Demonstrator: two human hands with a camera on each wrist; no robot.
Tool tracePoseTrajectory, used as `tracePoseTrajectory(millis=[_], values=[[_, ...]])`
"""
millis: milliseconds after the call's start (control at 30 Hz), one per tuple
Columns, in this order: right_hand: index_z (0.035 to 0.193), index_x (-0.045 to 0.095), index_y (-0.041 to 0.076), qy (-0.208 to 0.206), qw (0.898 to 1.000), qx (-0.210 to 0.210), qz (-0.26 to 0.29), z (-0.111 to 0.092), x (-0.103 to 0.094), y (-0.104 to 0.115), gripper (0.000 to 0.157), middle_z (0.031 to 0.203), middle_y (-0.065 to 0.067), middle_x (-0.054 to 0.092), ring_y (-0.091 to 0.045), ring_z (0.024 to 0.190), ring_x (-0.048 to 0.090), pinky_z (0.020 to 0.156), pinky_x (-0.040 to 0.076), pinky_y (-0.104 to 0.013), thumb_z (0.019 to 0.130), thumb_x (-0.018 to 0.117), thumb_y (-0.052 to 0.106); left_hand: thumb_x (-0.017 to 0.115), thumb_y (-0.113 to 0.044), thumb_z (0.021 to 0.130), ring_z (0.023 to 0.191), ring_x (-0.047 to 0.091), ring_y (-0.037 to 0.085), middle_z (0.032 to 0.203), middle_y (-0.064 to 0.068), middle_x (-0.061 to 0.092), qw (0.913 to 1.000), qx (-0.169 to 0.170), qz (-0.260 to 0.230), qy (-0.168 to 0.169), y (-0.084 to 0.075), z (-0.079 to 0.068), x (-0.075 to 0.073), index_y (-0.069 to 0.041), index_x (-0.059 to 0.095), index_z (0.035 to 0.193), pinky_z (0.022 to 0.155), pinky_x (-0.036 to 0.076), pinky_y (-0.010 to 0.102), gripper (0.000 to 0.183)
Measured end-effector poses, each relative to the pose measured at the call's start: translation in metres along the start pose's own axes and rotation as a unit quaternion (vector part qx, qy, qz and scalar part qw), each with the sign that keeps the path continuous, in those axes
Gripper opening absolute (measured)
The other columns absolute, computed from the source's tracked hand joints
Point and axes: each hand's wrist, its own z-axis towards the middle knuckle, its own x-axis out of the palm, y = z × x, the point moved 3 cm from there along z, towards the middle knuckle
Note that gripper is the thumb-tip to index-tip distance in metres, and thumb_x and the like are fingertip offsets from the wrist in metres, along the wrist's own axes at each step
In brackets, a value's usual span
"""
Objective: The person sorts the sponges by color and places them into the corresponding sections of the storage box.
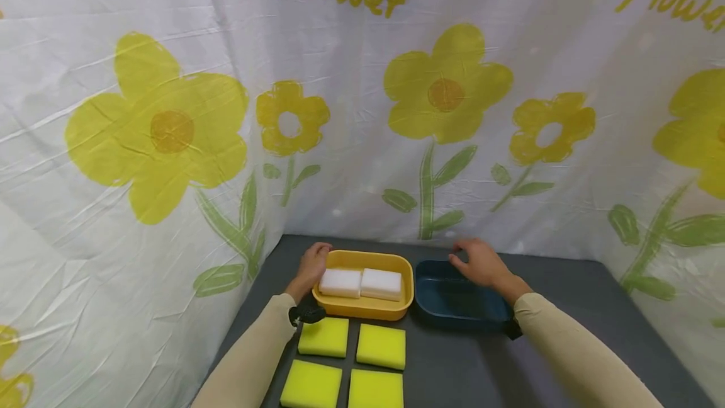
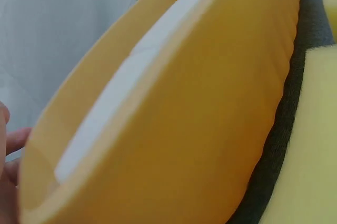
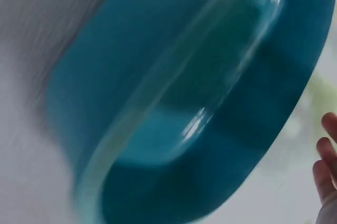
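In the head view, my left hand [image 1: 311, 266] is at the left end of a yellow basin [image 1: 362, 311], its fingers along the outside of the rim. The left wrist view shows some fingertips [image 2: 18, 141] beside that basin's end; whether they press on it is hard to tell. Two white sponges [image 1: 340, 283] lie side by side inside. To the right stands a dark teal basin [image 1: 464, 321] with nothing visible in it. Over its far right rim is my right hand [image 1: 480, 262], fingers loosely bent. In the right wrist view, its fingers [image 3: 327, 153] are apart from the teal wall.
Several yellow sponges [image 1: 381, 346] lie in two rows on the dark grey table [image 1: 447, 370], just in front of the yellow basin. A white curtain [image 1: 351, 200] with printed flowers hangs behind the table and along both sides.
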Motion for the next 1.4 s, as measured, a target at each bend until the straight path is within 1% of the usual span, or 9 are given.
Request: tracePoseTrajectory(millis=[167, 433, 567, 767, 933, 1067, 1133, 1233, 1400], values=[[0.122, 0.076, 0.002, -0.009, 0.997, 0.071, 0.006, -0.020, -0.015, -0.045, 0.029, 0.122, -0.020, 0.077, -0.044, 0.111, 0.072, 0.094, 0.057, -0.064, 0.110, 0.067, 0.026, 0.046, -0.024, 0.119, 0.126, 0.065, 0.040, 0.137, 0.021, 0.069, 0.9966, 0.060, 0.047, -0.031, -0.018, -0.006, -0.011, -0.001, 0.064, 0.143, 0.108, 0.052, 0.059, 0.038], [0.132, 0.069, -0.008, 0.002, 0.988, 0.144, 0.060, -0.049, -0.023, -0.086, 0.046, 0.128, -0.031, 0.072, -0.051, 0.116, 0.068, 0.095, 0.056, -0.066, 0.114, 0.060, 0.033, 0.056, -0.021, 0.114, 0.117, 0.069, 0.032, 0.131, 0.013, 0.072, 0.9812, 0.164, 0.101, -0.019, -0.055, -0.021, -0.019, -0.009, 0.069, 0.137, 0.102, 0.057, 0.055, 0.029], [0.142, 0.063, -0.011, 0.008, 0.982, 0.168, 0.090, -0.054, -0.026, -0.092, 0.057, 0.138, -0.036, 0.066, -0.054, 0.125, 0.064, 0.099, 0.055, -0.067, 0.117, 0.054, 0.039, 0.058, -0.021, 0.114, 0.113, 0.070, 0.028, 0.126, 0.011, 0.074, 0.9689, 0.208, 0.131, 0.028, -0.082, -0.039, -0.017, -0.011, 0.071, 0.132, 0.101, 0.058, 0.054, 0.025], [0.152, 0.054, -0.012, 0.019, 0.970, 0.202, 0.135, -0.059, -0.023, -0.100, 0.069, 0.150, -0.039, 0.057, -0.058, 0.134, 0.058, 0.105, 0.052, -0.068, 0.118, 0.045, 0.047, 0.057, -0.023, 0.115, 0.103, 0.070, 0.019, 0.118, 0.005, 0.076, 0.9405, 0.240, 0.181, 0.159, -0.121, -0.068, -0.013, -0.011, 0.073, 0.130, 0.092, 0.060, 0.044, 0.024], [0.158, 0.046, -0.013, 0.020, 0.942, 0.246, 0.226, -0.068, -0.012, -0.109, 0.079, 0.158, -0.038, 0.051, -0.055, 0.144, 0.052, 0.116, 0.047, -0.067, 0.118, 0.040, 0.054, 0.060, -0.028, 0.115, 0.105, 0.072, 0.016, 0.119, 0.003, 0.077, 0.9034, 0.254, 0.204, 0.279, -0.140, -0.095, -0.005, -0.009, 0.073, 0.134, 0.093, 0.061, 0.036, 0.030], [0.163, 0.041, -0.009, 0.015, 0.917, 0.265, 0.298, -0.073, 0.003, -0.115, 0.083, 0.167, -0.035, 0.041, -0.052, 0.154, 0.042, 0.124, 0.039, -0.065, 0.116, 0.041, 0.059, 0.068, -0.030, 0.111, 0.111, 0.074, 0.016, 0.125, 0.005, 0.078, 0.8777, 0.245, 0.226, 0.344, -0.146, -0.116, 0.000, -0.011, 0.071, 0.140, 0.097, 0.062, 0.034, 0.035], [0.165, 0.042, -0.005, 0.008, 0.907, 0.266, 0.327, -0.075, 0.011, -0.119, 0.081, 0.170, -0.031, 0.039, -0.048, 0.156, 0.041, 0.124, 0.040, -0.059, 0.116, 0.042, 0.060, 0.071, -0.030, 0.109, 0.118, 0.075, 0.018, 0.131, 0.007, 0.078, 0.8689, 0.238, 0.234, 0.366, -0.147, -0.125, 0.002, -0.013, 0.069, 0.143, 0.102, 0.061, 0.037, 0.038], [0.166, 0.043, -0.001, 0.005, 0.892, 0.256, 0.371, -0.075, 0.022, -0.123, 0.075, 0.174, -0.026, 0.036, -0.034, 0.153, 0.047, 0.118, 0.046, -0.040, 0.118, 0.038, 0.057, 0.074, -0.029, 0.107, 0.128, 0.072, 0.022, 0.139, 0.006, 0.075, 0.8570, 0.231, 0.248, 0.389, -0.144, -0.139, 0.005, -0.013, 0.066, 0.149, 0.108, 0.059, 0.038, 0.045], [0.169, 0.039, 0.002, 0.021, 0.856, 0.240, 0.457, -0.074, 0.032, -0.125, 0.072, 0.178, -0.025, 0.025, 0.001, 0.124, 0.059, 0.098, 0.056, -0.024, 0.120, 0.030, 0.054, 0.079, -0.029, 0.104, 0.134, 0.068, 0.019, 0.148, 0.003, 0.069, 0.8407, 0.233, 0.297, 0.389, -0.139, -0.156, 0.013, -0.013, 0.063, 0.153, 0.110, 0.056, 0.033, 0.054]])
